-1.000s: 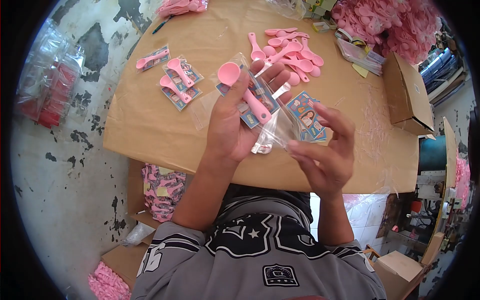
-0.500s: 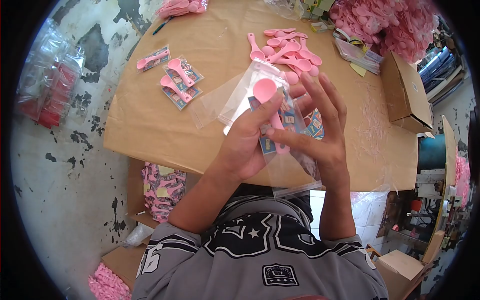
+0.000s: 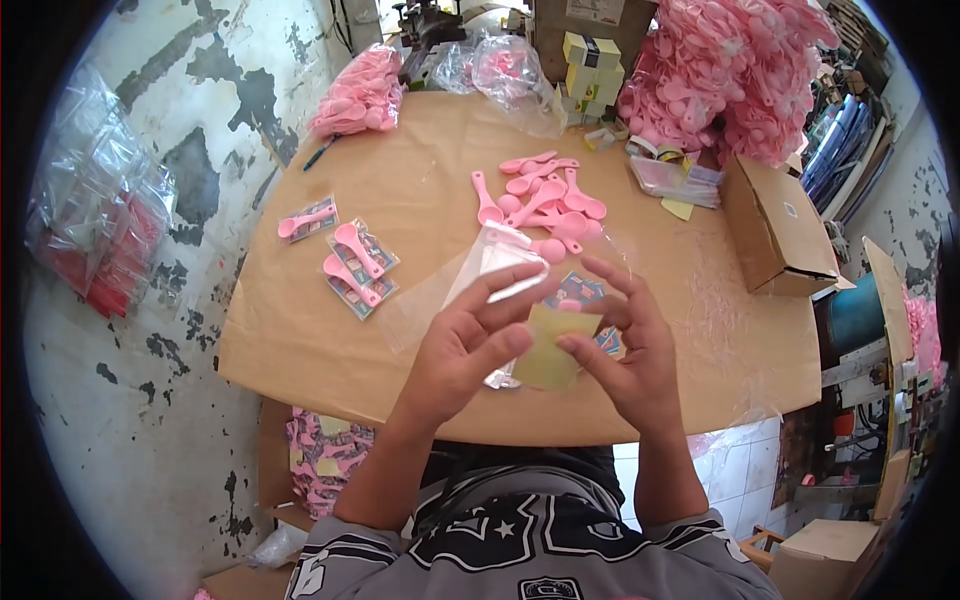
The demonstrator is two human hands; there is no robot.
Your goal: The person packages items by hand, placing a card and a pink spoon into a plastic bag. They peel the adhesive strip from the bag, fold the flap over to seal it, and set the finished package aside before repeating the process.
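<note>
A yellow paper slip (image 3: 548, 362) stands between my hands, pinched at its right side by my right hand (image 3: 632, 352), whose thumb lies on it. My left hand (image 3: 462, 350) has its fingers apart, its thumb close to the slip's left edge. Partly hidden behind the slip is a printed card (image 3: 578, 288) with a pink spoon end. Clear bags (image 3: 492, 250) lie behind my left hand. Beyond them is a pile of pink spoons (image 3: 545, 202). Bagged cards with spoons (image 3: 360, 268) lie to the left on the brown table (image 3: 300, 350).
A bag of pink spoons (image 3: 365, 90) and a pen (image 3: 320, 153) are at the back left. Large spoon bags (image 3: 725, 75), small yellow boxes (image 3: 592, 75) and clear packets (image 3: 675, 180) stand at the back right. An open carton (image 3: 780, 230) is on the right.
The view has tilted up. The bagged spoon and card are no longer in my left hand's grip, and that hand has opened. A yellow slip now shows in my right hand.
</note>
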